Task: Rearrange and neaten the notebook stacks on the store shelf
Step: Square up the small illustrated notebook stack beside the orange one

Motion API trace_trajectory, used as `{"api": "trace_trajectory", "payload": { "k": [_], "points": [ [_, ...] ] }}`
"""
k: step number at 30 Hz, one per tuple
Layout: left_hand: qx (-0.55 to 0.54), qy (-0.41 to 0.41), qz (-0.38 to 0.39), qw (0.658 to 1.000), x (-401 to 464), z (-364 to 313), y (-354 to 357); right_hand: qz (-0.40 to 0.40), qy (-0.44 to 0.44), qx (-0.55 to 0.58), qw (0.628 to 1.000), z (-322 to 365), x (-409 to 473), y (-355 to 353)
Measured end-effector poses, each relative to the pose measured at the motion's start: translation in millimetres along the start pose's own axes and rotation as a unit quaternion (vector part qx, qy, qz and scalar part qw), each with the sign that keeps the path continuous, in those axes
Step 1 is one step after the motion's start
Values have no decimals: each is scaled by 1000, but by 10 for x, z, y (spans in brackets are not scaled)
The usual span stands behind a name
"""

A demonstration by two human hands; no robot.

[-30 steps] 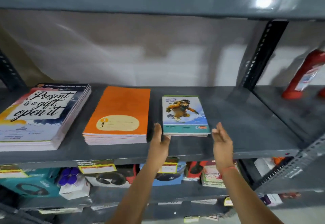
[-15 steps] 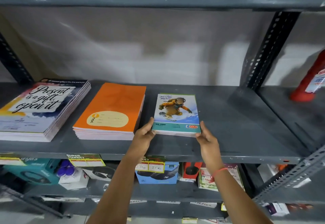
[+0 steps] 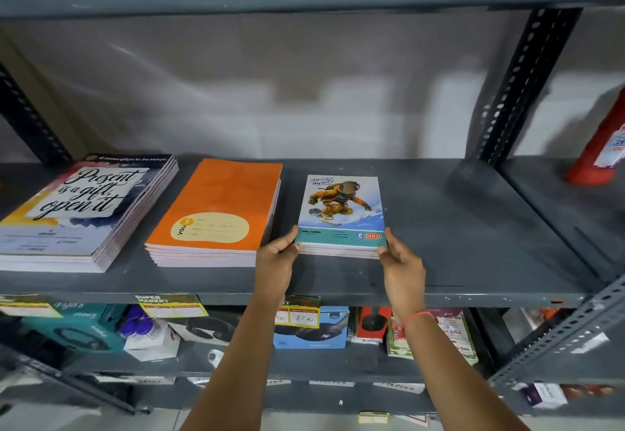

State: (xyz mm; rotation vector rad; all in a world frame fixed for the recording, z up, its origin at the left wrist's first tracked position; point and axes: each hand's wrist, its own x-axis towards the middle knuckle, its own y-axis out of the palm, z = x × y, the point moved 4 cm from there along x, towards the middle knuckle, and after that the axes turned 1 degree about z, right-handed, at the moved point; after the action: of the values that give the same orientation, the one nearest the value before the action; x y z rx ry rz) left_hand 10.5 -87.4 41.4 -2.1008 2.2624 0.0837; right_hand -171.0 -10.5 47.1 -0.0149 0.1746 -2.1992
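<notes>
Both hands have hold of the small stack of snowboarder notebooks [image 3: 341, 214] on the shelf [image 3: 456, 227], just right of the orange notebooks [image 3: 216, 207]. The left hand [image 3: 275, 261] pinches its near left corner, fingers curled; the right hand [image 3: 402, 266] pinches the near right corner. Squeezed only at the front, the lower books could fan out or slide. Pushed left, it may knock the orange notebooks crooked.

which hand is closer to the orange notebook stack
Left. The left hand grips the near left corner of the snowboarder notebook stack, right beside the orange notebook stack. The right hand holds that small stack's far-side corner.
</notes>
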Motion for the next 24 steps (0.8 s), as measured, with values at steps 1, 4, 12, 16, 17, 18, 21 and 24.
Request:
{"api": "trace_trajectory", "payload": {
  "k": [1, 4, 12, 16, 17, 18, 21, 24],
  "points": [
    [-8, 2, -8, 1000, 5, 7, -2, -4, 1, 4, 1000, -6, 5, 4],
    [-23, 7, -29, 999, 21, 28, -11, -13, 0, 8, 1000, -13, 5, 3],
    [-39, 10, -51, 998, 49, 83, -19, -21, 0, -5, 1000, -23, 2, 12],
    [-41, 6, -55, 998, 48, 87, -10, -29, 5, -1, 1000, -37, 11, 6],
    [-43, 3, -57, 997, 51, 91, -8, -31, 7, -1, 1000, -40, 12, 6],
    [-45, 2, -58, 997, 55, 92, -7, -32, 6, -1, 999, -45, 17, 7],
    [-37, 1, -68, 997, 54, 103, -4, -39, 1, 4, 999, -62, 32, 6],
    [-32, 3, -78, 996, 51, 109, -6, -48, 7, 14, 999, -84, 56, 4]
  ]
}}
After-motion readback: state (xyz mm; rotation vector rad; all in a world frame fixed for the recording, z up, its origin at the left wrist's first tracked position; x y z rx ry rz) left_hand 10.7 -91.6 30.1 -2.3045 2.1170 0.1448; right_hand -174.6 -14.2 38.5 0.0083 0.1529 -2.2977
